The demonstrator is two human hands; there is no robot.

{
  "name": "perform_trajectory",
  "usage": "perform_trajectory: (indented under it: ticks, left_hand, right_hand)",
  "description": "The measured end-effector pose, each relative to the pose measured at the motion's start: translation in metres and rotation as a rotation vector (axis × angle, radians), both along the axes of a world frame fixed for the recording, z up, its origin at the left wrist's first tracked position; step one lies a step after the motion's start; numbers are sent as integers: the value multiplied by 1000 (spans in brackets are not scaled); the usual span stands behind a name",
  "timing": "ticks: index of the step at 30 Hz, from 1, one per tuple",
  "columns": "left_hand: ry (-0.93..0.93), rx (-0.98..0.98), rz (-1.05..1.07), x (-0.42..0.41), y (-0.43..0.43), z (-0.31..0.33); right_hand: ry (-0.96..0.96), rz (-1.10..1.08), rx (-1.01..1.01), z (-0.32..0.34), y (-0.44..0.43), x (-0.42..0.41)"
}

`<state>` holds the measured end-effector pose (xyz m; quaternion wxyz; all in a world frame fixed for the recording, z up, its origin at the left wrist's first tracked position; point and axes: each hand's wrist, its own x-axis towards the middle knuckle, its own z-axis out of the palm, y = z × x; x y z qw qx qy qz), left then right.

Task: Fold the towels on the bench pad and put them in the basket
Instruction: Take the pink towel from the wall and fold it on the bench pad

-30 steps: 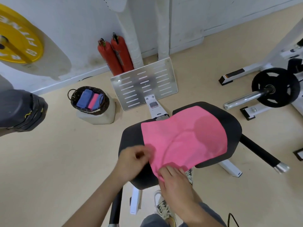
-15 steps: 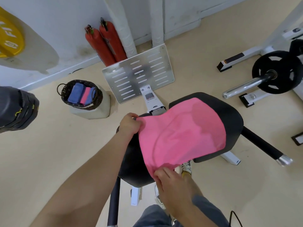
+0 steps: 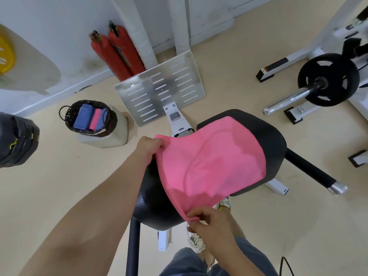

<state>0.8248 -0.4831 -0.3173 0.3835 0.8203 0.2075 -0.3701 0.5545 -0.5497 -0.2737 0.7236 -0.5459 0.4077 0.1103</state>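
One black padded vinyl table (image 3: 272, 144) at the centre, more than half covered by a single flat pink cloth towel (image 3: 215, 162), unfolded, apparently one layer thick, with a few soft ripples. Both corners of the towel's left edge lifted off the padding. Far corner pinched in the grip of the left hand (image 3: 149, 148), fingers curled round the cloth. Near corner bunched in the narrow thumb-and-finger grip of the right hand (image 3: 211, 222), just off the table's near rim. From both grips, the rest of the towel out to the right and slightly away, long axis running that same way, from the held edge to the free edge lying on the table's right side. Probably a first fold in hand: held edge to be carried rightward over the cloth to meet the free edge, both hands travelling together. To the far left, well apart on the floor, a dark round woven wicker basket (image 3: 111, 124) on a pale block, nearer the left hand, with folded blue and pink towels (image 3: 87, 118) already inside. Hidden: the left fingertips under the cloth, the padding beneath the towel, and the depth of the basket. No telling whether anything lies under the pink cloth.
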Motion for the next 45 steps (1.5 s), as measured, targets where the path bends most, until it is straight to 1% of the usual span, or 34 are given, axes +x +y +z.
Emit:
perform_trajectory:
  ticks: [2,4,5,7,9,12,15,18,21,23,25,27,29,31,32,36,41,43,45]
  left_hand:
    - [-22,-108,99,0,-1,7]
    - [-44,-222,159,2,-3,18]
    - [-56,-272,157,4,-4,24]
    - [-65,-364,96,7,-8,39]
    - [-61,-415,27,9,-18,58]
    - [-63,-450,-63,12,-43,81]
    - [-73,-460,-125,16,-75,93]
    - [-76,-440,-166,18,-110,95]
    - [-62,-426,-219,17,-144,92]
    - [-66,-416,-240,15,-163,89]
    - [-60,-405,-270,14,-177,84]
    - [-6,-372,-369,13,-184,77]
    - [8,-282,-548,12,-187,66]
    - [-92,-175,-713,10,-189,57]
    - [-163,-144,-757,9,-190,54]
    - [-348,-76,-829,9,-193,40]
    - [-464,83,-1026,5,-205,23]
    - [-490,121,-1069,4,-208,15]
    - [-470,119,-1097,4,-210,7]
  right_hand:
    - [12,-106,154,6,-11,0]
    - [13,-150,227,14,-23,-1]
    - [5,-172,248,18,-30,-3]
    - [-34,-241,283,24,-44,-6]
    - [-75,-312,283,29,-59,-9]
    - [-125,-415,282,37,-83,-11]
    - [-168,-459,265,44,-109,-13]
    - [-172,-506,263,43,-131,-15]
    - [-127,-617,245,34,-149,-16]
    - [-79,-645,184,22,-160,-14]
    - [-11,-629,100,9,-167,-10]
    - [56,-606,39,-4,-171,-5]
    - [103,-556,-14,-15,-171,-2]
    - [127,-512,-67,-23,-170,-1]
    - [131,-494,-95,-25,-170,-1]
    - [176,-438,-186,-27,-165,-3]
    - [258,-368,-317,-32,-157,-3]
    - [284,-300,-429,-31,-158,-2]
    - [291,-263,-534,-28,-160,-2]
